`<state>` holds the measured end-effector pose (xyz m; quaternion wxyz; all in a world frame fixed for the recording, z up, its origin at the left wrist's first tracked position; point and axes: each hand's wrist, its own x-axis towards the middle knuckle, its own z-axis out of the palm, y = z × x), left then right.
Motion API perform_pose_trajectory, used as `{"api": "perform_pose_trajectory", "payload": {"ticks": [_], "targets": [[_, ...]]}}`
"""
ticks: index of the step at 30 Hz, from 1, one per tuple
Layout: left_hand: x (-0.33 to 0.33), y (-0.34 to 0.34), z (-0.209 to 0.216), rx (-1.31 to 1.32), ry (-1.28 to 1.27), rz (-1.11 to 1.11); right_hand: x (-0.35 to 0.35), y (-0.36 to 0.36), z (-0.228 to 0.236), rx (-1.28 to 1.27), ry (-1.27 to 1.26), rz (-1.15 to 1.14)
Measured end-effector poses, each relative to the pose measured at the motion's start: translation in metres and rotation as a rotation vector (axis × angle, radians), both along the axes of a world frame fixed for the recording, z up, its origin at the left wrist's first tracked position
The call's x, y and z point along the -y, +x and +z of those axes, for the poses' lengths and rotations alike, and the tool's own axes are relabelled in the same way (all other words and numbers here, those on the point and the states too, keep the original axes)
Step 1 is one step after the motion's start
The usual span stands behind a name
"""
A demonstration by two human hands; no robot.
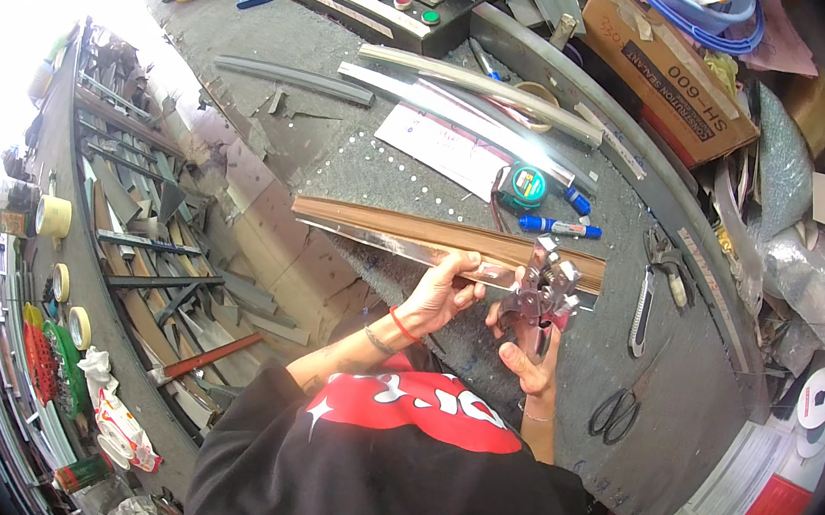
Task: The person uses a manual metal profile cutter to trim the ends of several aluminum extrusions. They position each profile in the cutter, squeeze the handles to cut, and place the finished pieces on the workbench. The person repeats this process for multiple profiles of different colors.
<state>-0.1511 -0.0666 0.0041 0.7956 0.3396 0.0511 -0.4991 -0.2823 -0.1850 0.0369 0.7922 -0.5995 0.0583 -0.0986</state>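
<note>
Profile strip point(405, 237), long brown-and-silver metal, is lying across the worktop point(342, 165) edge in front of the person; likely stiff, light, sharp-edged, best held near the worked end. Left hand point(439, 295) is closing around it. Right hand point(532, 366) is squeezing the handles of a metal plier-like tool point(542, 286). Farther back, a cardboard box point(669, 68) is carrying a blue basin point(705, 7).

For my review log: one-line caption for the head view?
Left hand steadies a brown strip; right hand works pliers at its end.
</note>
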Motion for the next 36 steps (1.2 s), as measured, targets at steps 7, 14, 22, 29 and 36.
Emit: {"api": "perform_pose_trajectory", "payload": {"ticks": [7,14,22,29,36], "targets": [[-0.009,0.033,0.007,0.525,0.083,-0.092,0.002,0.015,0.002,0.004,0.038,0.017],[-0.016,0.046,0.017,0.629,0.08,0.307,-0.015,0.025,-0.006,-0.132,0.13,0.063],[-0.021,0.03,-0.013,0.606,0.317,0.044,-0.006,0.044,0.01,-0.024,0.198,0.138],[-0.02,0.02,-0.011,0.458,0.089,0.129,-0.008,0.057,0.009,-0.004,0.312,0.089],[-0.019,0.039,0.001,0.474,0.295,-0.073,-0.002,0.055,0.01,-0.059,0.199,0.146]]}}
